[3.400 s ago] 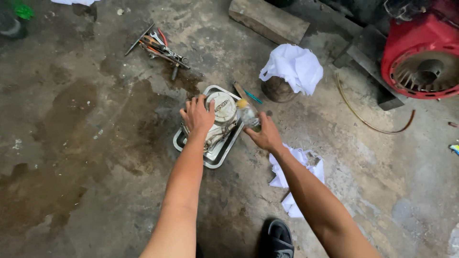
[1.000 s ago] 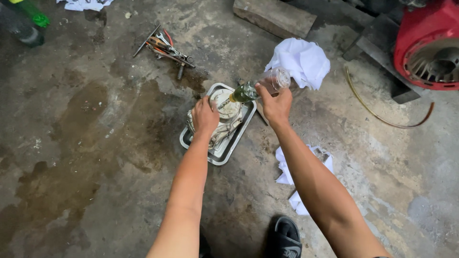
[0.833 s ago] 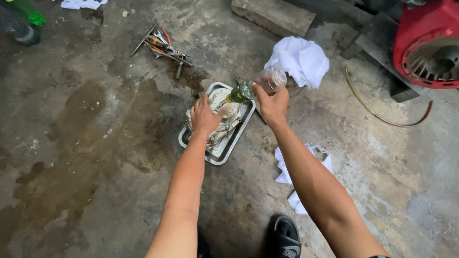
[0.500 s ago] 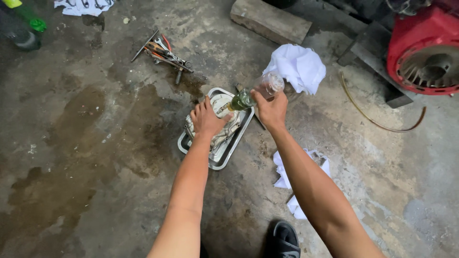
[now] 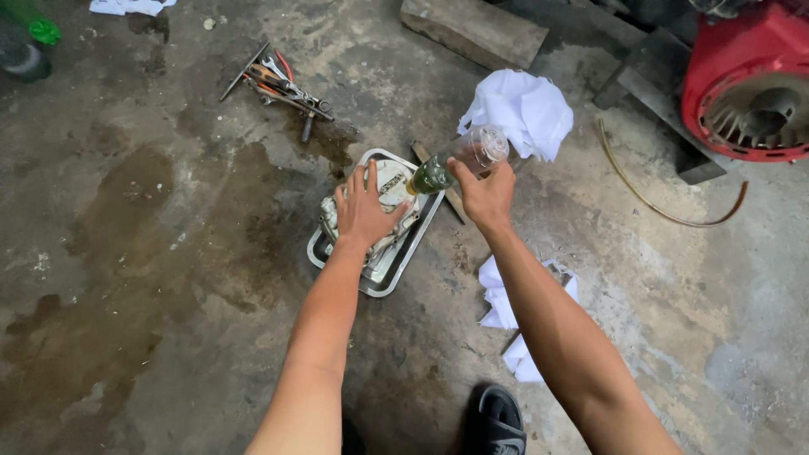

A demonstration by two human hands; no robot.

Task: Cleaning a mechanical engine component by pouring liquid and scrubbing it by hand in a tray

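Observation:
My left hand (image 5: pixel 366 209) lies flat with fingers spread on a pale metal engine part (image 5: pixel 389 184) that sits in a rectangular metal tray (image 5: pixel 389 278) on the concrete floor. My right hand (image 5: pixel 484 192) grips a clear plastic bottle (image 5: pixel 459 160) that is tipped mouth-down toward the part, with greenish liquid gathered at its neck just above the tray's far end.
Several hand tools (image 5: pixel 280 84) lie at the back left. A white cloth (image 5: pixel 519 109) covers something behind the bottle. A wood block (image 5: pixel 474 30), a red engine housing (image 5: pixel 747 84), a curved hose (image 5: pixel 666 211), white paper scraps (image 5: pixel 506 312) and my sandal (image 5: pixel 497 420) surround the spot.
My right hand has lifted the bottle from low beside the tray and tipped it mouth-down over the part. My left hand has stayed pressed on the part.

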